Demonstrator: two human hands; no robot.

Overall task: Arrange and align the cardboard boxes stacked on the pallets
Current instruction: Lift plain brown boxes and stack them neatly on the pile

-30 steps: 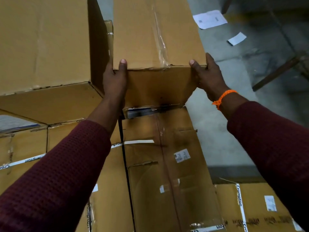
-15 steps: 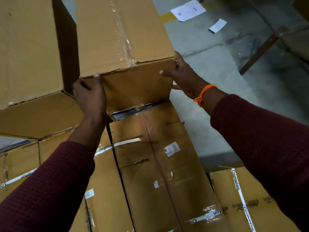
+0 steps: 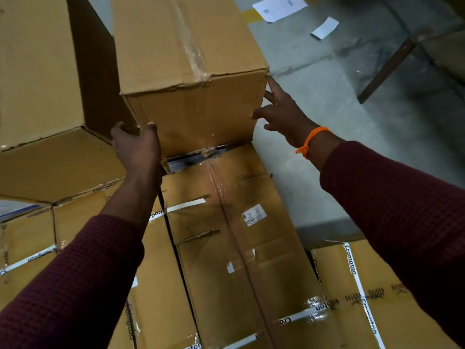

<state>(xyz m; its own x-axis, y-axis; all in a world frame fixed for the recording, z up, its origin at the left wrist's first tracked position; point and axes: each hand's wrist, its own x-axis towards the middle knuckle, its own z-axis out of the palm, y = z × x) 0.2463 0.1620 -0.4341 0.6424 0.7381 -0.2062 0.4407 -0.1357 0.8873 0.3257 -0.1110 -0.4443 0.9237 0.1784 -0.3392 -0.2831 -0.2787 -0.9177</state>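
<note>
The long brown cardboard box (image 3: 196, 114) sits between the hands, resting on a lower layer of taped brown cardboard boxes (image 3: 239, 248). The left hand (image 3: 137, 149) grips its near left corner, thumb on the end face. The right hand (image 3: 284, 117) is released, with fingers straight and spread, just at the near right edge.

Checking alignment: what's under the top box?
A long taped box lies beneath the top box, its near end showing. How far back it runs is hidden.
</note>
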